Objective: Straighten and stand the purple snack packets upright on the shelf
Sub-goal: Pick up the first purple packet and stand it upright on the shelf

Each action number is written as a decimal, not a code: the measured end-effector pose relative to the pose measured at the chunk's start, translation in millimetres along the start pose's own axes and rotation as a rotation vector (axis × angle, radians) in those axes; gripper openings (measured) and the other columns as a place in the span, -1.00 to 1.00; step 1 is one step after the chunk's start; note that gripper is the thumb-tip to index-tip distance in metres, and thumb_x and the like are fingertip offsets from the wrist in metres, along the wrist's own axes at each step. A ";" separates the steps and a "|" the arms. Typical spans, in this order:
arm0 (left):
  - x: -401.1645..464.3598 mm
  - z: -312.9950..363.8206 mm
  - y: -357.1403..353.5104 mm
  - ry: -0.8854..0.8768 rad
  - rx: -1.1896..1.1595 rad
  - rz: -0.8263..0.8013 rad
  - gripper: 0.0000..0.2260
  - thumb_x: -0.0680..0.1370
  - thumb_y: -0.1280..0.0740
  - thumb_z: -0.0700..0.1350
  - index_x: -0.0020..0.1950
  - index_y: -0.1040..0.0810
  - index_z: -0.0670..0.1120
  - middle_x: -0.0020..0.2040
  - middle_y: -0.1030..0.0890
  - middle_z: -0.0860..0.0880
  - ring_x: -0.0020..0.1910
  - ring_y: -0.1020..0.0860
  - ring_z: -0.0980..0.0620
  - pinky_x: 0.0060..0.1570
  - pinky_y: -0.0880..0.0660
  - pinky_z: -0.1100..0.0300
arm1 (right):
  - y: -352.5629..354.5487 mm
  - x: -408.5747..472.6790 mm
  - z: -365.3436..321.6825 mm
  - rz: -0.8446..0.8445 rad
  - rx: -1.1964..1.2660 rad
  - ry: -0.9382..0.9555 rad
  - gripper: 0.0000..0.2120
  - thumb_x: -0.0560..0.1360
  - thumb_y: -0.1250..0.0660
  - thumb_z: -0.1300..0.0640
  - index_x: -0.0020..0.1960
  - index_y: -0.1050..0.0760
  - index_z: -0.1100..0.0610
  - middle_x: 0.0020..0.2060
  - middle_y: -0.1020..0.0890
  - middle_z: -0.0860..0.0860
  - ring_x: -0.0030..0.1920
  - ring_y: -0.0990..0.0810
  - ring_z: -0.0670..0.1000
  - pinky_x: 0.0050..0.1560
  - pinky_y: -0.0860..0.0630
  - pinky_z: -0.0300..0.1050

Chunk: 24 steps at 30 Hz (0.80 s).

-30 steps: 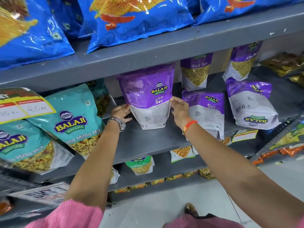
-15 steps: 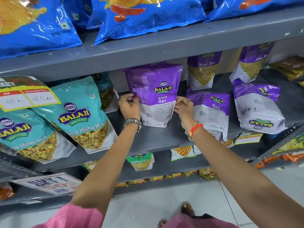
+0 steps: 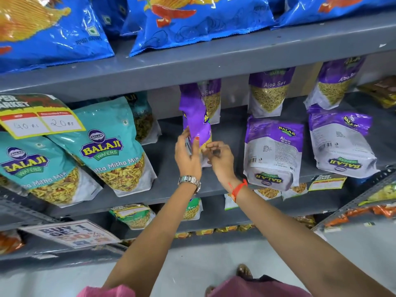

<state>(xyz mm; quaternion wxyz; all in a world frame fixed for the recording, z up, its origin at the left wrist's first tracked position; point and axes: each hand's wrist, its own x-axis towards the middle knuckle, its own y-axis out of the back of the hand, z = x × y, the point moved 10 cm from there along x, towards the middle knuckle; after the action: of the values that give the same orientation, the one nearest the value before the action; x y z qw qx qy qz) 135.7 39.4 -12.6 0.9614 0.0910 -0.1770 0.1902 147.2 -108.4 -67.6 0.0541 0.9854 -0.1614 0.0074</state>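
Observation:
A purple Aloo Sev packet (image 3: 196, 118) stands edge-on at the middle of the grey shelf (image 3: 171, 185). My left hand (image 3: 187, 156) grips its lower left side. My right hand (image 3: 220, 160) pinches its lower right corner. Another purple packet (image 3: 212, 99) stands just behind it. Two more stand upright at the back, one packet (image 3: 269, 93) in the middle right and one packet (image 3: 334, 82) further right. Two purple packets lie tilted back near the front: a near one (image 3: 273, 153) and a far-right one (image 3: 342, 144).
Teal Mitha Mix packets (image 3: 111, 146) lean on the left of the same shelf, under a yellow price tag (image 3: 40, 116). Blue chip bags (image 3: 192, 20) fill the shelf above. Lower shelves hold small green packets (image 3: 132, 215) and a promo sign (image 3: 72, 233).
The held purple packet has been turned from face-on to edge-on. Both hands have shifted lower and closer together at its base.

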 end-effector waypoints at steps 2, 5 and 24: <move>7.4 -3.3 14.2 0.014 -0.003 0.059 -0.90 0.47 -0.24 -0.15 -0.10 -0.50 -0.15 -0.23 -0.58 -0.10 -0.21 -0.54 0.10 -0.17 -0.43 0.18 | 8.4 3.3 -10.2 0.070 -0.045 0.024 -0.61 0.36 -0.24 0.42 -0.27 -0.49 -0.09 -0.10 -0.56 0.15 -0.16 -0.58 0.06 0.03 -0.55 0.05; 22.5 -4.6 21.6 0.055 -0.111 0.004 -0.80 0.48 -0.23 -0.30 -0.31 -0.38 -0.08 -0.37 -0.39 0.07 -0.44 -0.38 0.33 -0.37 -0.29 0.45 | 24.0 19.4 -22.5 0.196 0.045 -0.003 -0.65 0.35 -0.13 0.46 -0.08 -0.58 0.17 0.03 -0.57 0.24 -0.25 -0.49 -0.12 0.06 -0.51 -0.01; 60.1 -58.6 53.9 0.347 -0.393 0.250 -0.72 0.48 -0.27 -0.30 0.18 -0.47 -0.36 -0.33 -0.66 0.22 0.02 -0.45 -0.05 0.27 -0.37 -0.29 | 20.7 74.1 -30.0 -0.070 0.417 -0.018 -0.91 0.50 -0.30 0.29 -0.11 -0.53 0.15 -0.20 -0.60 0.01 -0.21 -0.57 -0.14 -0.03 -0.54 -0.25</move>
<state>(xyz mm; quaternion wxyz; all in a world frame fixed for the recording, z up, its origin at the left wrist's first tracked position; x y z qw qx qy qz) 184.2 122.8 -38.2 0.9456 -0.1532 -0.0533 0.2819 210.9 -148.1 -33.2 -0.1522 0.9803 -0.1225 0.0299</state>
